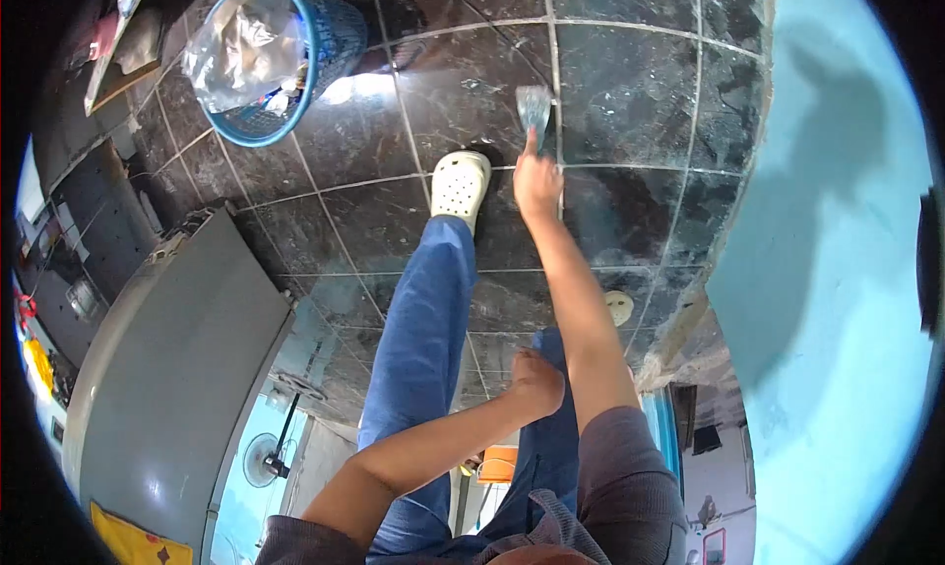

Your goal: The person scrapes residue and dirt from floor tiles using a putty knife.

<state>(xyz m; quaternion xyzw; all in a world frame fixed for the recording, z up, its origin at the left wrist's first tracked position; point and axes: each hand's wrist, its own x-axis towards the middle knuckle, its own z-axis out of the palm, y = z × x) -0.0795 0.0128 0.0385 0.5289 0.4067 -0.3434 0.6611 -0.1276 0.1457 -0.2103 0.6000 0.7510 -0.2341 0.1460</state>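
Observation:
My right hand (538, 184) is closed around the handle of a putty knife (535, 102), with the index finger stretched along it toward the blade. The wide, whitish-smeared blade points away from me, flat against or just above the dark floor tiles (625, 97), beside a pale grout line (553, 63). Bent at the wrist, my left hand (539, 380) rests by my right knee. It looks curled into a loose fist, with the fingers mostly turned from view and nothing seen in them.
A blue plastic basket (311, 73) with a clear bag in it stands at the upper left. My cream clog (460, 186) is on the tiles left of the putty knife. A light blue wall (837, 240) rises on the right, and a large grey panel (182, 358) on the left.

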